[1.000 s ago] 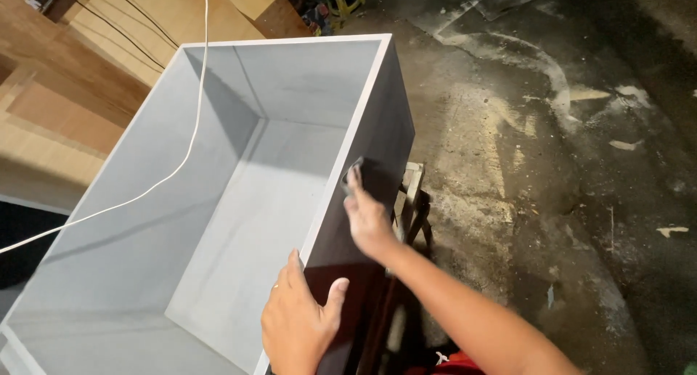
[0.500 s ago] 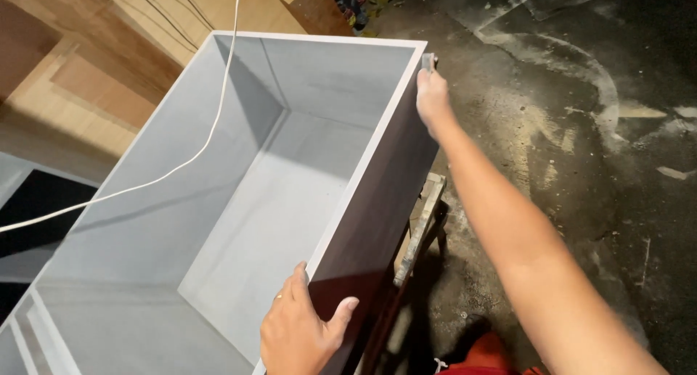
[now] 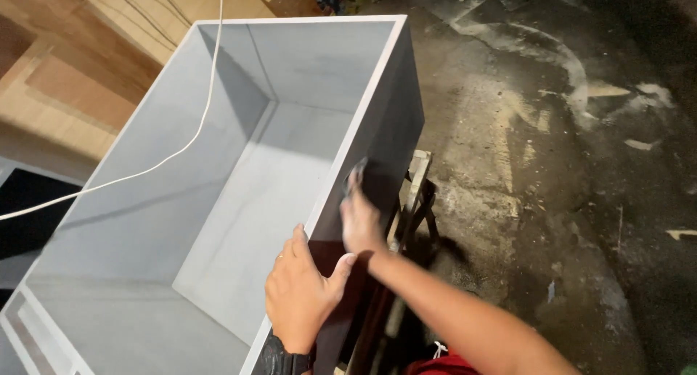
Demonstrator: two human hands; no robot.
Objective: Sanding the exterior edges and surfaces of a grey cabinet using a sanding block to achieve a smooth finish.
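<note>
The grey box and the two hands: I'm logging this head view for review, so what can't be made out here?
- Small dark piece under the right hand: motion-blurred and covered by the fingers, kind unclear.
- Support beneath the grey box: mostly hidden by the box's dark side panel.
- White cord: both ends cut off by the picture edges.
- Left hand: fingertips hidden behind the rim.

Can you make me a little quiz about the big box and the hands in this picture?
1. True or false: the left hand grips the rim of the grey box.
2. What does the right hand press on: A) the box's dark outer side, B) the white cable, C) the floor?
3. What colour is the box inside?

Key: 1 true; 2 A; 3 pale grey.
</note>
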